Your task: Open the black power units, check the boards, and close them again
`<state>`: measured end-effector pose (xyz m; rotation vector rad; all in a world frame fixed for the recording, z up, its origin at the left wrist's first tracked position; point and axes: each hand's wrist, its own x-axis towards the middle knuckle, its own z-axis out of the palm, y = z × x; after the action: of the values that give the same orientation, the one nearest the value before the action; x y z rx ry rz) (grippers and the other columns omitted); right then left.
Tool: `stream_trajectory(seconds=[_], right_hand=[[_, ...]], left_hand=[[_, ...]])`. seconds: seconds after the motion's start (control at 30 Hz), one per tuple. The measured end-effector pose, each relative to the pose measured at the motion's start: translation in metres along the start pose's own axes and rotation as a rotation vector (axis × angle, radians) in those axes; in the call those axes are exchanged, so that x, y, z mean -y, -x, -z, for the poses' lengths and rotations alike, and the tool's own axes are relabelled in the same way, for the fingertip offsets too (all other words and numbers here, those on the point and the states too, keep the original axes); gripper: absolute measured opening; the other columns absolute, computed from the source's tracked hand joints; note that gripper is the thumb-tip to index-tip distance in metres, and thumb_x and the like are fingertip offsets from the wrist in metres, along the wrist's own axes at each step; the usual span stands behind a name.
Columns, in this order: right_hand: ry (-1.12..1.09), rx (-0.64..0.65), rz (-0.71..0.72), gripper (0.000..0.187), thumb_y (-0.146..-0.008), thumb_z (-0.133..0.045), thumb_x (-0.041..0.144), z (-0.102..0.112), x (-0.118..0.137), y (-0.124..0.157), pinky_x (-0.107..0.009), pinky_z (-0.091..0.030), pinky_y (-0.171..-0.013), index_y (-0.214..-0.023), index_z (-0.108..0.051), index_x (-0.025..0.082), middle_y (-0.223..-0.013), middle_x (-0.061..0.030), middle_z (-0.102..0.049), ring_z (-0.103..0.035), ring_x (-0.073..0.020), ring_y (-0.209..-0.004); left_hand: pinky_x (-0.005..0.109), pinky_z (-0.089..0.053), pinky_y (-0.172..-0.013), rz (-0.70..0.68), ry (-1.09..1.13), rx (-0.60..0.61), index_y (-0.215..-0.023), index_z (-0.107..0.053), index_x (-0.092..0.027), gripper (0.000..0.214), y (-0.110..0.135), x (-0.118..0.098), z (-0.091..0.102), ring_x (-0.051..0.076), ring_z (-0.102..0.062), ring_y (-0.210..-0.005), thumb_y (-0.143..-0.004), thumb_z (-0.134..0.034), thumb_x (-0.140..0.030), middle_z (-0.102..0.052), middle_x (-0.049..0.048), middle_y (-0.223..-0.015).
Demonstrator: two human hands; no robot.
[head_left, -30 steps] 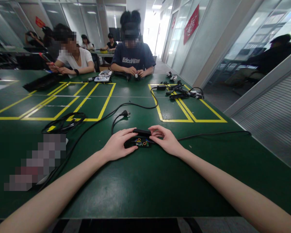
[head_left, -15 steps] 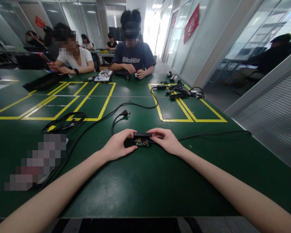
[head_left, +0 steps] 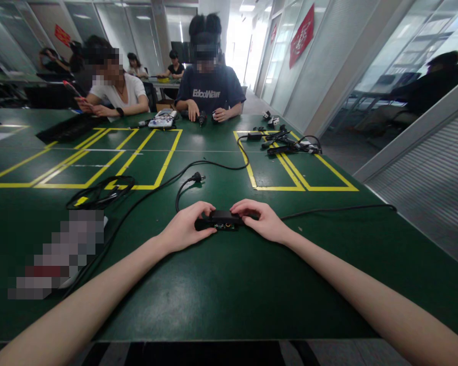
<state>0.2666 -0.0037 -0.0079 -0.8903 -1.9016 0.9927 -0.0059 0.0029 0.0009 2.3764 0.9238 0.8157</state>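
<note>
A small black power adapter case [head_left: 221,220] lies on the green table [head_left: 229,284], its lid nearly down over a circuit board that shows only as a thin coloured strip at the front. My left hand [head_left: 186,227] grips the case's left end, fingers curled over the top. My right hand [head_left: 260,220] grips the right end, fingertips pressed on the lid. A black cable [head_left: 336,209] runs from the case off to the right.
A black cord with a plug [head_left: 197,177] lies just beyond my hands. A coiled cable [head_left: 99,191] sits at the left, and a pile of black adapters [head_left: 288,144] at the far right inside yellow tape boxes. Two people [head_left: 209,84] sit across the table.
The black lid, held raised behind the open case, has come down over the circuit board, which is now almost covered. Both hands have closed in on the case ends.
</note>
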Motion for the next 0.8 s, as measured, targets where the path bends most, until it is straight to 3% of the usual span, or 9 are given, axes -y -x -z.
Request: stream_trajectory(seconds=[0.37, 0.8], right_hand=[[0.193, 0.063, 0.108, 0.024, -0.088, -0.061, 0.016, 0.002, 0.007, 0.002, -0.042, -0.058, -0.097, -0.109, -0.074, 0.022, -0.112, -0.0080, -0.076, -0.072, -0.0231, -0.104], [0.447, 0.107, 0.307, 0.048, -0.082, -0.074, 0.019, -0.001, -0.004, 0.004, -0.045, -0.058, -0.094, -0.130, -0.068, 0.022, -0.121, -0.0122, -0.073, -0.069, -0.0263, -0.109]], left_hand=[[0.036, -0.059, -0.090, -0.054, -0.034, 0.027, -0.114, -0.060, -0.022, 0.033, 0.001, 0.004, -0.002, 0.022, -0.069, -0.103, -0.085, -0.074, -0.025, -0.071, 0.0059, -0.118], [0.036, -0.055, -0.081, -0.046, -0.167, 0.056, -0.103, -0.060, -0.021, 0.026, -0.003, 0.004, -0.003, 0.024, -0.065, -0.093, -0.084, -0.075, -0.027, -0.068, 0.0046, -0.098]])
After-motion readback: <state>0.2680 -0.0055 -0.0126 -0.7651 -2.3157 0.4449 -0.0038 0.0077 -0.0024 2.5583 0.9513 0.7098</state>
